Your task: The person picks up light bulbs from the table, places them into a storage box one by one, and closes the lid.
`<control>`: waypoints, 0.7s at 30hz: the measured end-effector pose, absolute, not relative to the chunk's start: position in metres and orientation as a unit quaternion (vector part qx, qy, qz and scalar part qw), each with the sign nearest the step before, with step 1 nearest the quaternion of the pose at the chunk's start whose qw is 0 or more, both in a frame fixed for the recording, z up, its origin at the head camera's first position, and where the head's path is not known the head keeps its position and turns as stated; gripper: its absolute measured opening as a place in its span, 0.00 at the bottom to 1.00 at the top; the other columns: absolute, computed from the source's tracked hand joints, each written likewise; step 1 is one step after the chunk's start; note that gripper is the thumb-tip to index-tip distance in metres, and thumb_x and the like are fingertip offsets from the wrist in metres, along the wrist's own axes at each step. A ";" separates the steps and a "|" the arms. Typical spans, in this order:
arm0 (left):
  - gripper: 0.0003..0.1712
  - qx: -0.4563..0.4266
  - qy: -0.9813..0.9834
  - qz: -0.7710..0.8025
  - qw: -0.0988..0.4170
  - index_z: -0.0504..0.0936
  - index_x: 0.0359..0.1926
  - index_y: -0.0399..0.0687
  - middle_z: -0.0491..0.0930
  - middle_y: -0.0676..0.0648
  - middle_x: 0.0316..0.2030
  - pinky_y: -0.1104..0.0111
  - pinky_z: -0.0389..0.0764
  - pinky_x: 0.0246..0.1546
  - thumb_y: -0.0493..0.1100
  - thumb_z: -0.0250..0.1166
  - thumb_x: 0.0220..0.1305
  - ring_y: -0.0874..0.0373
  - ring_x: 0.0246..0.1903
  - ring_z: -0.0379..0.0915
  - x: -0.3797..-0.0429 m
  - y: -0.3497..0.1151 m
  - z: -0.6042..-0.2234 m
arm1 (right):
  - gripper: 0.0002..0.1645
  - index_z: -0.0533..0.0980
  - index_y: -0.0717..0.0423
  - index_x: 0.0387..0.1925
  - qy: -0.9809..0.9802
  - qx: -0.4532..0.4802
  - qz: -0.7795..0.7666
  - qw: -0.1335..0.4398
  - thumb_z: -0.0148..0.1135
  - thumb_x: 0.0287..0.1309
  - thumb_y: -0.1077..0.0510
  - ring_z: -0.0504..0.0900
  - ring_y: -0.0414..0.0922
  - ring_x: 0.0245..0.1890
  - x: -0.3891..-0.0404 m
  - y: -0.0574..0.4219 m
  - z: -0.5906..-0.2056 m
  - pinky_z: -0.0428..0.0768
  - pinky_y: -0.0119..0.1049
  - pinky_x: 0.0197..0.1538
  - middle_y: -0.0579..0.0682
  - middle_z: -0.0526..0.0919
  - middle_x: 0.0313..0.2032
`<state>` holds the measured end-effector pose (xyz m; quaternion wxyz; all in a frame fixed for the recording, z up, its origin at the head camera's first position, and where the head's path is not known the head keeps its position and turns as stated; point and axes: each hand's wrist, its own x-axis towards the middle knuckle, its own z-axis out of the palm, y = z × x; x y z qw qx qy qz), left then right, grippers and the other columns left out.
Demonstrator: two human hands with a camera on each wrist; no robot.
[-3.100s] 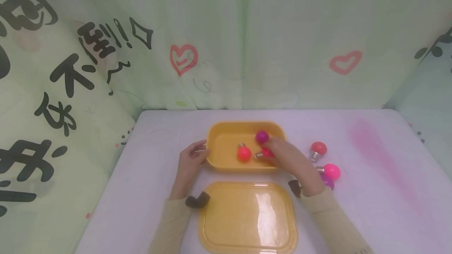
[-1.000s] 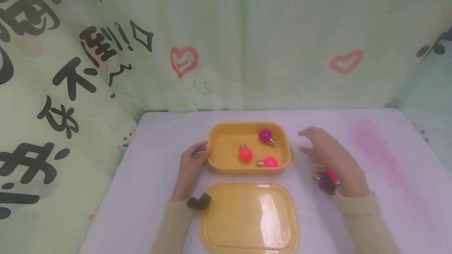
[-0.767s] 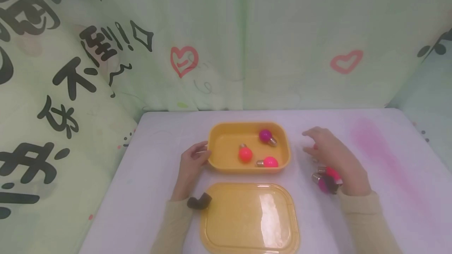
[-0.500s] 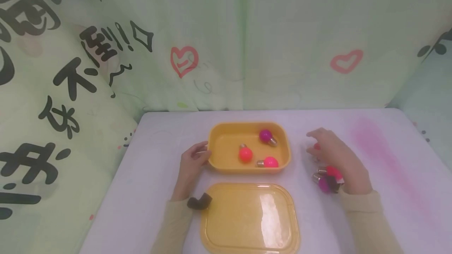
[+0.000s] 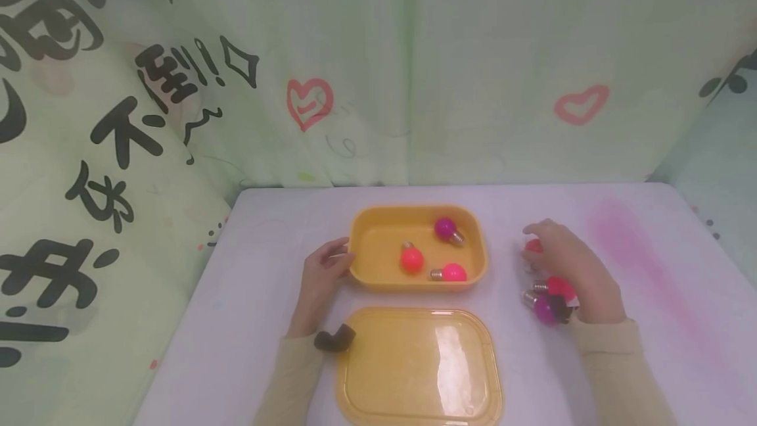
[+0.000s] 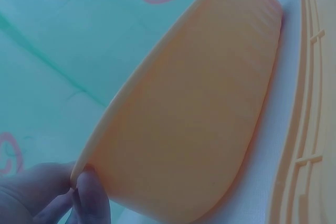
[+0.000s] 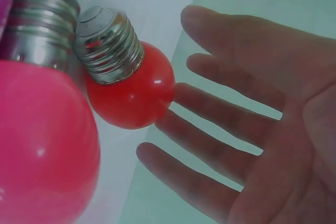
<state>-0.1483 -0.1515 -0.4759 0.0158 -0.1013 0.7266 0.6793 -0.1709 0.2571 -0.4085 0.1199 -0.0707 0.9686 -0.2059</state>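
Note:
In the head view my left hand (image 5: 319, 281) is at the left end of a yellow plastic box (image 5: 378, 212). The left wrist view shows thumb and finger pinching the box's rim (image 6: 113, 106). Inside the box lie a purple bulb (image 5: 445, 228), a red bulb (image 5: 412, 260) and a pink bulb (image 5: 454, 273). My right hand (image 5: 570, 271) hovers over the bulbs on the right, fingers spread and holding nothing. Beside its fingertips lies another red bulb (image 7: 131, 90); whether they touch it, I cannot tell. A second pink bulb (image 7: 42, 145) is nearer the right wrist camera.
A yellow lid (image 5: 396, 367) lies in front of the box. Right of it, a purple bulb (image 5: 543, 309) sits against the pink one, partly hidden by the dark wrist camera (image 5: 558, 307). The white table (image 5: 248, 215) meets a printed curtain (image 5: 473, 51) behind.
My right hand let go of the pink bulb inside the box and moved right to the loose bulbs, drifting slightly further right lately. The left hand stayed on the box.

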 end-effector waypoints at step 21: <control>0.21 -0.090 0.727 0.680 0.007 0.81 0.57 0.50 0.81 0.44 0.50 0.69 0.83 0.44 0.43 0.69 0.63 0.56 0.47 0.80 -0.149 -0.153 -0.477 | 0.30 0.71 0.69 0.58 0.963 -0.050 -0.224 0.144 0.67 0.56 0.59 0.74 0.63 0.52 -0.169 0.261 -0.403 0.69 0.65 0.60 0.65 0.79 0.50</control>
